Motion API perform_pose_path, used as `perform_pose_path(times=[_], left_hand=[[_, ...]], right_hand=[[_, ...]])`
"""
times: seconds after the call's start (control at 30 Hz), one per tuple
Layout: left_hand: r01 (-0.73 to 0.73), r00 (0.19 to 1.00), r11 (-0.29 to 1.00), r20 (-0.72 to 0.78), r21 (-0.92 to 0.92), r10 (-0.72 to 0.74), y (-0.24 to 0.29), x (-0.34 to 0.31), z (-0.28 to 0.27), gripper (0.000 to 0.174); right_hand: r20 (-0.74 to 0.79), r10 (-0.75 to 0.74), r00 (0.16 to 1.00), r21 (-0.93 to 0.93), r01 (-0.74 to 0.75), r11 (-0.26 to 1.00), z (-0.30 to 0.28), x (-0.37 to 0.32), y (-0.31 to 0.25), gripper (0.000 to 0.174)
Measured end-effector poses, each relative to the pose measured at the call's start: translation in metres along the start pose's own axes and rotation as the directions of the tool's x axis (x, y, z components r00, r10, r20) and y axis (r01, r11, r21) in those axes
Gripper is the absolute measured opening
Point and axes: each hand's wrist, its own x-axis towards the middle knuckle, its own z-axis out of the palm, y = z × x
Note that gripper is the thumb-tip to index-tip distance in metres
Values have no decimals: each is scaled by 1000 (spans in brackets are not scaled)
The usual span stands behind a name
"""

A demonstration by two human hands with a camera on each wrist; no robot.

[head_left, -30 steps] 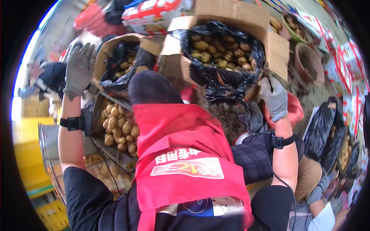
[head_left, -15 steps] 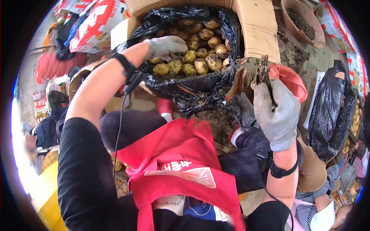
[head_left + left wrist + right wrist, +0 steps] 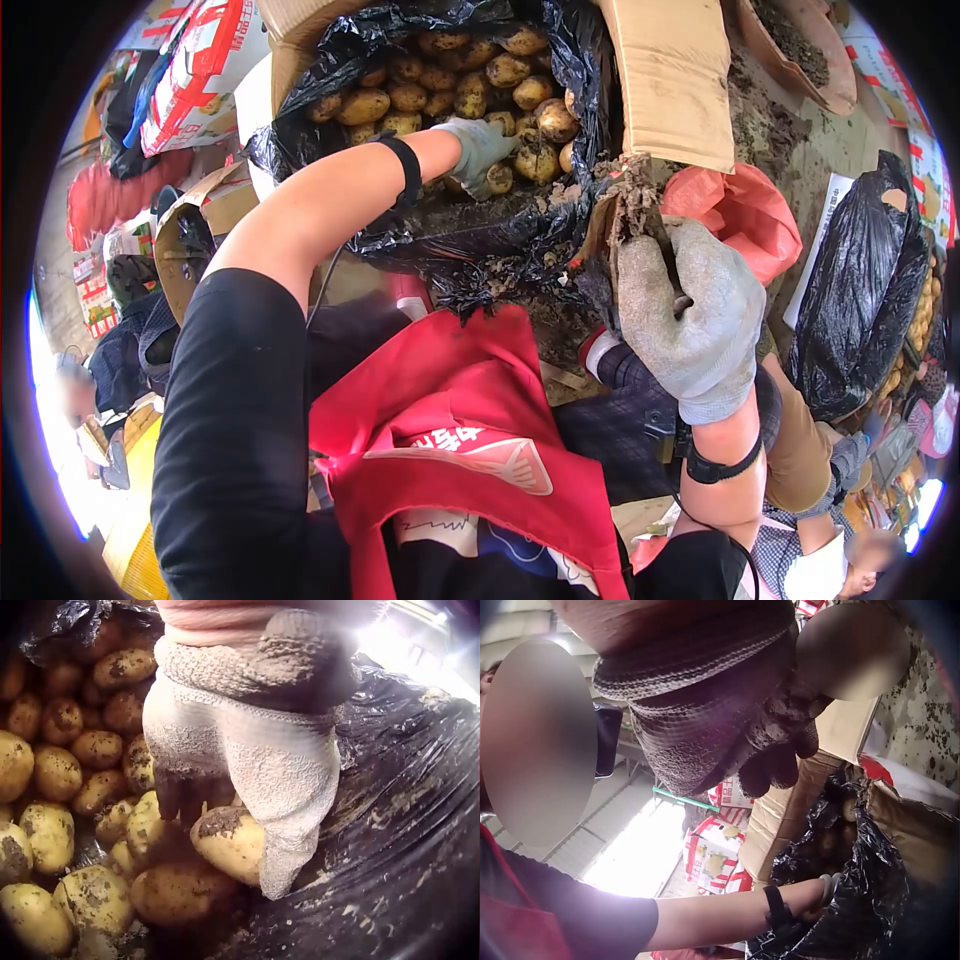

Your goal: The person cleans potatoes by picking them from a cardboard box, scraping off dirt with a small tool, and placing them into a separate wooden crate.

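Observation:
My gloved left hand reaches down among potatoes in a box lined with a black plastic bag. In the left wrist view, the left glove curls round a yellow potato with soil on its skin, the thumb against its right side. Right of the box, my gloved right hand grips a dark mud-caked piece, whose full shape is unclear. The right wrist view shows the right glove with bent fingers, and the piece cannot be made out there.
A cardboard flap stands up between the hands. Beyond my right hand are a red plastic bag, a tub of soil and a black bag. Printed boxes stand at upper left.
My left hand came from the far left into the potato box, then moved right and lower among the potatoes. My right hand, with the muddy piece, has moved closer to the box's corner.

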Motion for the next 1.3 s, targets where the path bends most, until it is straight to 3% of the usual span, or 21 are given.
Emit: perform_pose_path(times=[0.03,0.1,0.23,0.3,0.37,0.43,0.47,0.5,0.57,0.63,0.7,0.73,0.77,0.83,0.9,0.97,1.03,1.1,1.17,1.27,1.3], left_hand=[[-1,1000,1000,-4,6,1,0,4,-1,83],[47,965,999,257,5,-47,2,12,-4,83],[68,998,964,23,-258,-65,3,-22,-13,82],[173,984,893,48,-415,-169,10,-49,-26,85],[-42,989,420,-97,-907,-110,5,-77,-20,75],[-279,960,125,-276,-952,36,22,-127,-19,65],[-164,972,-242,-198,-956,124,31,-140,-18,60],[-179,971,-232,-210,-956,114,46,-156,-18,60],[-243,907,-622,-402,-744,127,79,-185,-17,65],[-262,921,-645,-385,-718,54,91,-191,-4,69],[-207,806,-758,-547,-618,226,104,-199,6,57],[-496,844,-439,-535,-749,-41,119,-203,11,59],[-499,840,-437,-541,-749,-33,129,-209,14,59],[-436,809,-666,-588,-605,5,147,-222,6,71],[-428,811,-691,-585,-583,-9,151,-214,12,83],[-671,724,-386,-672,-633,-156,162,-208,9,84],[-689,712,-358,-681,-630,-171,157,-202,8,87],[-713,665,96,-714,-694,-221,154,-202,5,87],[-727,640,120,-731,-676,-236,155,-196,4,85],[-667,438,503,-835,-550,-332,151,-180,11,78],[-665,441,502,-833,-554,-335,148,-179,11,78]], right_hand=[[0,-7,1000,-10,7,1000,0,0,0,14],[-7,-11,1000,-29,11,1000,-1,-2,-2,16],[-62,-33,998,-32,31,999,-1,-11,-6,19],[-63,-10,998,-4,10,1000,-5,-14,-11,19],[-42,29,999,-41,-31,999,-9,-21,-15,19],[-66,28,997,-27,-30,999,-9,-22,-18,21],[-31,67,997,-28,-67,997,-13,-23,-24,24],[-42,50,998,-29,-52,998,-12,-24,-25,24],[-35,0,999,-69,-2,998,-4,-31,-23,27],[-30,-16,999,-78,13,997,-1,-37,-33,29],[17,0,1000,-106,1,994,3,-43,-39,29],[14,-14,1000,-121,15,993,6,-47,-38,30],[7,-12,1000,-129,13,992,8,-50,-40,30],[26,1,1000,-96,2,995,12,-56,-41,31],[18,1,1000,-108,1,994,16,-60,-34,32],[48,48,998,-103,-43,994,15,-62,-33,33],[52,42,998,-114,-36,993,15,-61,-32,34],[79,132,988,-142,-120,983,15,-60,-30,35],[89,145,985,-189,-126,974,21,-55,-29,35],[154,164,974,-255,-121,960,28,-49,-41,35],[210,170,963,-279,-107,954,30,-47,-45,35]])
